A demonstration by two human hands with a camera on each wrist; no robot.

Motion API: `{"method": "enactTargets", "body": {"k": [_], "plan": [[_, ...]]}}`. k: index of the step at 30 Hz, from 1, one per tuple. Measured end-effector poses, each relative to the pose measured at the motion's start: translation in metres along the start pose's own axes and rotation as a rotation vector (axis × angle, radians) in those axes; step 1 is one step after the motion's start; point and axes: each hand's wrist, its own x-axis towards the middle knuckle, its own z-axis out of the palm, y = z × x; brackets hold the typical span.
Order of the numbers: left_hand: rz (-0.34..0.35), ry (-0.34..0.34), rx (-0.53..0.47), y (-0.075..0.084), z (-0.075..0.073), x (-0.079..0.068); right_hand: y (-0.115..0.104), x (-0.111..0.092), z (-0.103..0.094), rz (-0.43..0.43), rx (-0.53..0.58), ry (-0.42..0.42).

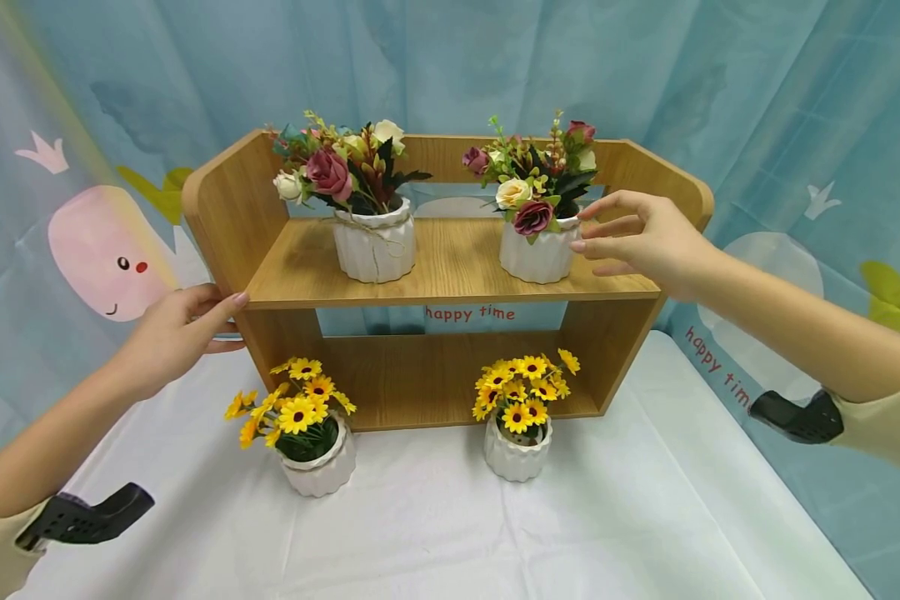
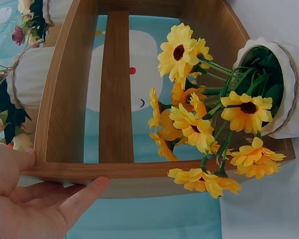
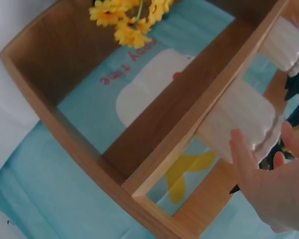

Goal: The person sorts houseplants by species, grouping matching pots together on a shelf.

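Observation:
My left hand rests against the left side panel of a two-tier wooden shelf. Its thumb lies at the panel's front edge, with extended fingers along the outer face. On the upper board, a white ribbed pot holds dark pink and cream artificial roses. My right hand is at this pot's right side, thumb and fingers spread, the fingertips right at the pot's wall and rim. In the right wrist view the thumb overlaps the white pot, whose base sits on the board.
Left on the upper board stands another white rose pot tied with twine. On the white tablecloth, two pots of yellow sunflowers, left and right, stand before the lower tier. A blue printed curtain hangs behind.

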Motion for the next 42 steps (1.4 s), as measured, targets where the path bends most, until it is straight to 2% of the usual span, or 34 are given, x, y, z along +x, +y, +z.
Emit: {"method": "enactTargets", "body": {"k": [14, 22, 33, 42], "plan": [[0.006, 0.005, -0.012, 0.0, 0.001, -0.001, 0.022, -0.031, 0.024, -0.197, -0.191, 0.143], [0.015, 0.016, -0.01, -0.001, 0.001, 0.0, 0.04, -0.04, 0.041, -0.256, -0.216, 0.221], [0.019, 0.032, -0.02, -0.002, 0.001, -0.001, 0.059, -0.049, 0.068, -0.434, -0.186, 0.345], [0.022, 0.041, -0.009, -0.002, 0.002, -0.001, 0.077, -0.054, 0.081, -0.46, -0.22, 0.398]]}}
